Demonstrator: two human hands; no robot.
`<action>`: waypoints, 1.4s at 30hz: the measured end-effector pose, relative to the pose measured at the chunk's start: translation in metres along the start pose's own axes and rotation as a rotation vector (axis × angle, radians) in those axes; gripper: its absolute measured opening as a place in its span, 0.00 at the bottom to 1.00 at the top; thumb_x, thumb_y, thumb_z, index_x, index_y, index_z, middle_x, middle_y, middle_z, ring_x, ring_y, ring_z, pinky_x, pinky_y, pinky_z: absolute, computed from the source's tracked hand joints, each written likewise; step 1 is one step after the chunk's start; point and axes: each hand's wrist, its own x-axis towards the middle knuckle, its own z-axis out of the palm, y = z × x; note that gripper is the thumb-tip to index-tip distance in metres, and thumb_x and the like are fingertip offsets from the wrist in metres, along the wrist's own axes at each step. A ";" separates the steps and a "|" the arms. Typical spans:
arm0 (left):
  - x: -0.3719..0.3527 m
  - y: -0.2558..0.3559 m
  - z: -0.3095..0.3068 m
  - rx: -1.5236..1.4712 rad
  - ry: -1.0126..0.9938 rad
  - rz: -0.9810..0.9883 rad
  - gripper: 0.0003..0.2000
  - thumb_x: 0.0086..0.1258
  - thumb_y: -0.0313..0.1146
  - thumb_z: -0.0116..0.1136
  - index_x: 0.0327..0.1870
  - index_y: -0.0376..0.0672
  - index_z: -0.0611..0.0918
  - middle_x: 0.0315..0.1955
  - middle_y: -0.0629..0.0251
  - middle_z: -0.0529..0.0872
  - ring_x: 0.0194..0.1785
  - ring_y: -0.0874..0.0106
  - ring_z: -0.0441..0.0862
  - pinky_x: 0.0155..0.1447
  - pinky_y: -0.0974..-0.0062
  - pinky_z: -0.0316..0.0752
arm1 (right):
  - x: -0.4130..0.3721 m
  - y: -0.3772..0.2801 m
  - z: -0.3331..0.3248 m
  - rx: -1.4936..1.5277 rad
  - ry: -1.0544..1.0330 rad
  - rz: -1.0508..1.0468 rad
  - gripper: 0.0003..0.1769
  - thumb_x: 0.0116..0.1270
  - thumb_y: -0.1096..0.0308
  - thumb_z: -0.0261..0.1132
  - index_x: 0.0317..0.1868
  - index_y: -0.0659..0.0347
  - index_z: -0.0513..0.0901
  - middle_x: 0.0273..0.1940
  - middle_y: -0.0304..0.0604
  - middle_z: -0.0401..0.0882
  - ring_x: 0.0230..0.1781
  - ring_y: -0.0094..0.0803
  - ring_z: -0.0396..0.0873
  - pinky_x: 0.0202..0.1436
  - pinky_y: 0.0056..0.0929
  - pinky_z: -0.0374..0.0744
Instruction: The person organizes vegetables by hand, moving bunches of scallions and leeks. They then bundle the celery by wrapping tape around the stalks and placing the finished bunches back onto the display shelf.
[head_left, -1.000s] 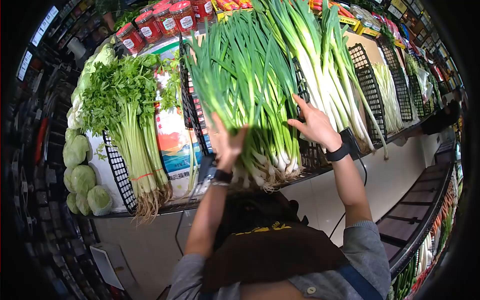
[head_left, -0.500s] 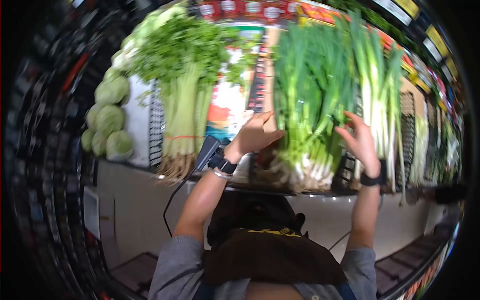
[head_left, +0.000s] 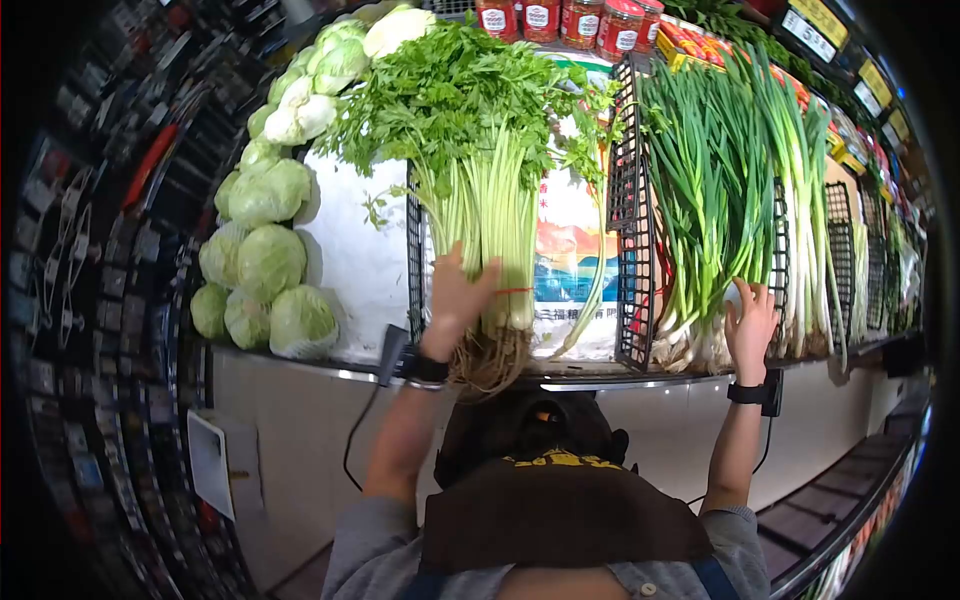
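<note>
My left hand [head_left: 460,298] is at the lower left side of a celery bunch [head_left: 508,210], fingers apart and slightly blurred, overlapping the pale stalks. A red band circles the stalks, and the brown roots hang at the shelf's front edge. My right hand [head_left: 752,322] lies over the lower right part of a pile of green onions [head_left: 700,190], its fingers loosely bent and apart near the white ends. Both wrists wear black bands with small devices.
Wrapped cabbages [head_left: 272,262] are stacked at the left. Black mesh dividers [head_left: 632,290] separate the vegetables. Jars with red lids [head_left: 582,22] stand at the back. Thicker leeks [head_left: 797,215] lie to the right. A printed rice sack [head_left: 575,260] lies beneath a loose celery stalk.
My left hand has left the green onions' side and moved left to the celery. My right hand has come down toward the white ends of the onions. The view has shifted left.
</note>
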 end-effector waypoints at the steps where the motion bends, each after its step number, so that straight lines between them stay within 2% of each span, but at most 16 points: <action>1: -0.001 0.016 0.007 0.159 -0.007 0.061 0.44 0.51 0.52 0.65 0.61 0.23 0.61 0.48 0.34 0.72 0.50 0.50 0.74 0.49 0.64 0.73 | -0.002 -0.011 -0.009 -0.074 0.013 -0.037 0.19 0.53 0.71 0.64 0.49 0.54 0.77 0.44 0.45 0.71 0.43 0.39 0.71 0.41 0.37 0.67; 4: -0.008 0.033 0.048 0.425 0.056 0.161 0.50 0.48 0.47 0.68 0.64 0.23 0.51 0.48 0.30 0.70 0.44 0.50 0.77 0.43 0.64 0.76 | -0.005 -0.061 -0.021 0.158 0.026 -0.059 0.19 0.52 0.70 0.65 0.48 0.58 0.78 0.45 0.46 0.73 0.45 0.40 0.71 0.46 0.37 0.68; 9: -0.002 0.031 0.021 0.210 -0.056 0.103 0.51 0.45 0.34 0.70 0.66 0.27 0.47 0.47 0.34 0.73 0.45 0.55 0.79 0.41 0.65 0.80 | -0.016 -0.131 0.004 0.696 -0.206 -0.204 0.18 0.53 0.72 0.65 0.46 0.63 0.78 0.40 0.51 0.75 0.43 0.44 0.74 0.47 0.33 0.73; 11: 0.003 0.038 -0.019 -0.381 -0.360 -0.211 0.43 0.49 0.26 0.66 0.66 0.32 0.52 0.44 0.45 0.77 0.44 0.62 0.79 0.43 0.68 0.80 | -0.016 -0.148 0.015 0.891 -0.497 -0.037 0.17 0.57 0.71 0.64 0.48 0.64 0.77 0.40 0.49 0.74 0.37 0.42 0.76 0.40 0.35 0.75; 13: 0.008 0.029 -0.040 -0.753 -0.397 0.108 0.37 0.51 0.21 0.61 0.65 0.36 0.57 0.44 0.50 0.78 0.45 0.65 0.79 0.44 0.70 0.80 | -0.020 -0.153 0.059 0.886 -0.495 0.017 0.25 0.57 0.64 0.65 0.54 0.61 0.71 0.42 0.51 0.71 0.37 0.42 0.78 0.40 0.34 0.76; 16: -0.001 0.081 -0.098 -1.105 -0.475 0.097 0.35 0.52 0.29 0.61 0.63 0.34 0.59 0.48 0.47 0.75 0.47 0.61 0.78 0.47 0.69 0.80 | -0.013 -0.158 0.103 0.306 -0.664 0.112 0.45 0.55 0.58 0.66 0.66 0.63 0.49 0.48 0.62 0.65 0.37 0.56 0.77 0.40 0.45 0.77; 23: 0.043 0.153 -0.099 -1.525 -0.685 0.515 0.39 0.53 0.34 0.58 0.65 0.31 0.55 0.61 0.42 0.63 0.58 0.58 0.72 0.54 0.61 0.77 | -0.019 -0.151 0.159 0.629 -0.498 0.222 0.41 0.52 0.66 0.65 0.64 0.65 0.53 0.35 0.59 0.76 0.35 0.49 0.79 0.37 0.43 0.77; 25: 0.058 0.149 -0.059 -1.365 -0.508 0.387 0.35 0.50 0.21 0.56 0.64 0.36 0.59 0.57 0.50 0.69 0.54 0.61 0.75 0.54 0.62 0.77 | -0.020 -0.139 0.167 1.136 -0.227 0.124 0.18 0.52 0.73 0.62 0.46 0.65 0.73 0.29 0.45 0.77 0.28 0.31 0.76 0.33 0.30 0.75; 26: 0.056 0.150 -0.036 -1.381 -0.495 0.410 0.38 0.49 0.20 0.58 0.65 0.39 0.58 0.55 0.55 0.71 0.52 0.63 0.76 0.53 0.63 0.77 | -0.012 -0.139 0.152 1.543 -0.333 0.359 0.13 0.54 0.76 0.60 0.42 0.63 0.76 0.30 0.39 0.77 0.29 0.25 0.74 0.33 0.23 0.73; 28: 0.048 0.138 0.006 -1.450 -0.551 0.314 0.41 0.48 0.16 0.59 0.67 0.38 0.54 0.54 0.55 0.71 0.51 0.63 0.76 0.51 0.68 0.78 | 0.005 -0.136 0.097 1.719 -0.366 0.626 0.16 0.56 0.79 0.56 0.47 0.60 0.74 0.36 0.36 0.76 0.37 0.22 0.73 0.40 0.19 0.71; 32: 0.023 0.064 0.106 -1.178 -0.480 0.111 0.47 0.45 0.13 0.55 0.70 0.38 0.46 0.64 0.53 0.59 0.59 0.66 0.70 0.52 0.74 0.76 | 0.012 -0.132 0.105 1.646 -0.498 0.564 0.27 0.70 0.62 0.53 0.65 0.60 0.58 0.54 0.44 0.72 0.51 0.29 0.72 0.54 0.30 0.70; 35: -0.001 0.023 0.128 -0.428 -0.403 0.285 0.45 0.49 0.28 0.63 0.67 0.29 0.48 0.66 0.43 0.52 0.71 0.56 0.49 0.72 0.72 0.46 | 0.010 -0.140 0.104 1.104 -0.789 0.322 0.36 0.68 0.56 0.54 0.68 0.68 0.51 0.61 0.57 0.64 0.61 0.39 0.64 0.62 0.29 0.63; 36: -0.004 0.021 0.124 -0.357 -0.426 0.237 0.45 0.50 0.31 0.63 0.67 0.29 0.49 0.66 0.42 0.53 0.70 0.54 0.50 0.71 0.70 0.47 | -0.003 -0.126 0.143 0.834 -0.525 0.041 0.40 0.64 0.55 0.58 0.67 0.71 0.52 0.60 0.65 0.62 0.63 0.46 0.62 0.65 0.33 0.60; 38: -0.018 0.042 0.071 -0.334 -0.352 0.274 0.41 0.53 0.35 0.62 0.66 0.29 0.53 0.62 0.39 0.60 0.68 0.51 0.55 0.69 0.66 0.51 | 0.007 -0.135 0.103 0.595 -0.472 -0.074 0.41 0.59 0.58 0.63 0.65 0.72 0.55 0.62 0.69 0.57 0.64 0.55 0.58 0.66 0.39 0.59; 40: -0.029 0.033 0.009 -0.326 0.088 0.524 0.31 0.54 0.30 0.61 0.61 0.33 0.65 0.55 0.46 0.70 0.59 0.55 0.67 0.60 0.65 0.64 | 0.020 -0.147 0.080 0.521 -0.285 -0.265 0.38 0.58 0.63 0.63 0.64 0.71 0.58 0.61 0.68 0.58 0.62 0.57 0.59 0.65 0.41 0.59; 42: -0.030 0.004 -0.037 -0.196 0.297 0.173 0.29 0.51 0.30 0.62 0.57 0.39 0.69 0.48 0.50 0.73 0.52 0.55 0.70 0.56 0.63 0.67 | 0.044 -0.172 0.041 0.620 -0.184 -0.335 0.29 0.58 0.71 0.62 0.59 0.68 0.66 0.57 0.63 0.64 0.60 0.54 0.62 0.63 0.42 0.62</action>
